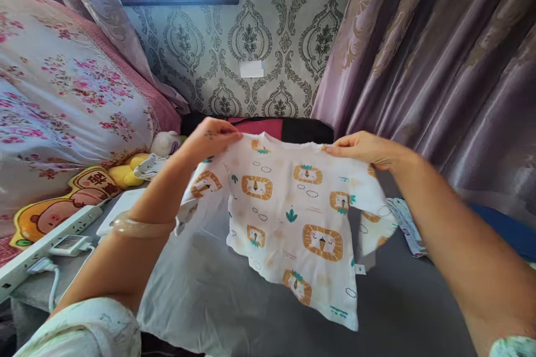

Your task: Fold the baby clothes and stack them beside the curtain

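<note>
A small white long-sleeved shirt (280, 217) printed with orange lion faces and green leaves hangs spread out in front of me. At its left shoulder, my left hand (213, 136) pinches the cloth between thumb and fingers. My right hand (364, 148) grips the other shoulder beside the neckline. Both sleeves droop outward, and the lower hem hangs slanted above a grey sheet (201, 295). A little white tag sticks out from the shirt's right side seam.
On the left are a white power strip (50, 248) with plugs, a cartoon cushion (67, 206), a yellow plush (129, 170) and floral bedding (75, 83). Folded cloth (408, 226) lies at right, near a blue item (502, 228). Purple curtains (439, 56) hang behind.
</note>
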### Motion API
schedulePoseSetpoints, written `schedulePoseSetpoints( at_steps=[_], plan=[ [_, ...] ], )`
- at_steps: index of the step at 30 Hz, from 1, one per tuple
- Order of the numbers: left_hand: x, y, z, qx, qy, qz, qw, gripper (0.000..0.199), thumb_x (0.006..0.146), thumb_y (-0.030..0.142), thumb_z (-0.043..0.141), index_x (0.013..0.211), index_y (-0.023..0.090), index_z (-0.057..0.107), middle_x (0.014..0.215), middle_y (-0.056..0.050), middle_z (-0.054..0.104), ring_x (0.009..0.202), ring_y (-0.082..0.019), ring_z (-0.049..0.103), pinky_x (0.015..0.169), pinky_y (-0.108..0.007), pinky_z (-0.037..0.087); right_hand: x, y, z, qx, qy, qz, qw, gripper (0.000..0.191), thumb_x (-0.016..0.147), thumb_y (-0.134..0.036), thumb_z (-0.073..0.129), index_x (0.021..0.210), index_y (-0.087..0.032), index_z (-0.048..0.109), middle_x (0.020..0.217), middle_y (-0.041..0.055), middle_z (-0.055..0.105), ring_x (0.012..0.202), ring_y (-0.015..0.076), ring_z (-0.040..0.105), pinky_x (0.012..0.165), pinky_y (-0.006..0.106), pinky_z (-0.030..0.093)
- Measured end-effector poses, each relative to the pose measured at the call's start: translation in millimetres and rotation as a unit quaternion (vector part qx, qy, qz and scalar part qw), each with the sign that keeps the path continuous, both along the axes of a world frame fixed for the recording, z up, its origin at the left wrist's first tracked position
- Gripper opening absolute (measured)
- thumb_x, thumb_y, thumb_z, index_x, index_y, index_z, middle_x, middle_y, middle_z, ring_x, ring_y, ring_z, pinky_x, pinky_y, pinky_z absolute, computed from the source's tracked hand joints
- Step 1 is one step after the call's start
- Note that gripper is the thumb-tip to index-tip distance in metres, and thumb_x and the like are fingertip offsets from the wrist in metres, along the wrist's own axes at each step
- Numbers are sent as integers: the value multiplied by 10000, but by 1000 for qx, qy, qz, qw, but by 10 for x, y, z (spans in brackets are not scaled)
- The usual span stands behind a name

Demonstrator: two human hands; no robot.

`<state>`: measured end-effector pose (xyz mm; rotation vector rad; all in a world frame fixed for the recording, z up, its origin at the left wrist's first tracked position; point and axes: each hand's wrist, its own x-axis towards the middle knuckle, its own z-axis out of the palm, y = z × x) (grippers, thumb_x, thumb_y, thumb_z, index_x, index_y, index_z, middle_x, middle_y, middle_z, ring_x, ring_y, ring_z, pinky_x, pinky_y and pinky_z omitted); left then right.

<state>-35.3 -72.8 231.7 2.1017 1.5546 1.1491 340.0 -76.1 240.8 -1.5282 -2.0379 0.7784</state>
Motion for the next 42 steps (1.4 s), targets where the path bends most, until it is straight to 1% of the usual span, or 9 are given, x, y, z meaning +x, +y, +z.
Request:
schedulePoseSetpoints(
  at_steps=[3, 6, 8, 11, 14, 19, 27, 35, 42],
  plan=[
    [102, 371, -516, -62, 63, -11, 996, 321, 728, 435, 635, 759, 134, 742, 584, -1, 604, 576, -139, 537, 531, -232, 380, -51, 233, -443, -39, -60, 3, 997, 539, 632, -700, 707, 738, -172, 732, 654, 27, 674, 562, 157, 580, 470, 254, 392],
    [246, 620, -1023, -75, 115, 6, 990, 223, 762, 309, 595, 791, 148, 747, 717, -33, 691, 705, -175, 611, 634, -247, 430, -104, 401, -903, 4, -111, -12, 994, 481, 731, -622, 656, 787, -150, 735, 770, 37, 714, 670, 172, 613, 544, 244, 403],
    [336, 708, -1294, -74, 150, 28, 985, 218, 798, 265, 562, 833, 155, 747, 823, -66, 719, 800, -198, 631, 714, -269, 452, -132, 467, -1166, 38, -147, -29, 988, 398, 826, -523, 596, 871, -153, 738, 903, 62, 734, 796, 192, 642, 631, 245, 422],
    [423, 769, -1588, -49, 192, 68, 978, 245, 852, 256, 519, 902, 156, 737, 915, -106, 712, 905, -225, 623, 814, -308, 460, -162, 498, -1457, 70, -221, -56, 971, 340, 933, -420, 475, 1003, -180, 705, 1070, 95, 711, 957, 216, 638, 722, 260, 421],
    [452, 799, -1771, -23, 226, 84, 970, 283, 910, 276, 464, 966, 158, 715, 949, -122, 679, 949, -240, 603, 862, -339, 450, -188, 487, -1628, 88, -279, -65, 954, 338, 989, -400, 385, 1060, -204, 652, 1154, 99, 670, 1036, 226, 615, 781, 285, 415],
    [443, 856, -1937, -2, 275, 96, 957, 331, 979, 302, 367, 1015, 167, 667, 1021, -137, 622, 975, -261, 561, 860, -378, 414, -229, 538, -1762, 97, -335, -55, 935, 321, 1020, -385, 336, 1083, -210, 598, 1178, 96, 644, 1050, 232, 613, 816, 320, 411],
    [274, 1144, -2151, 32, 362, 75, 929, 343, 1005, 331, 305, 1044, 189, 614, 1062, -136, 588, 991, -283, 513, 821, -396, 357, -281, 888, -1922, 80, -365, -34, 927, 320, 1029, -396, 324, 1110, -199, 563, 1183, 104, 644, 1086, 249, 607, 817, 334, 419],
    [194, 1527, -2071, 81, 429, 64, 897, 358, 1008, 284, 276, 1063, 157, 606, 1060, -154, 593, 990, -296, 511, 829, -409, 358, -331, 1318, -1871, 81, -355, -32, 931, 325, 1027, -405, 334, 1139, -193, 553, 1223, 113, 629, 1122, 247, 585, 843, 334, 411],
    [255, 1692, -2086, 51, 444, 50, 893, 362, 1000, 297, 284, 1050, 147, 611, 1088, -171, 602, 1030, -306, 523, 849, -416, 358, -328, 1480, -2034, 81, -352, -42, 932, 333, 1024, -397, 341, 1143, -181, 565, 1210, 117, 609, 1111, 244, 576, 841, 328, 414]
  ],
)
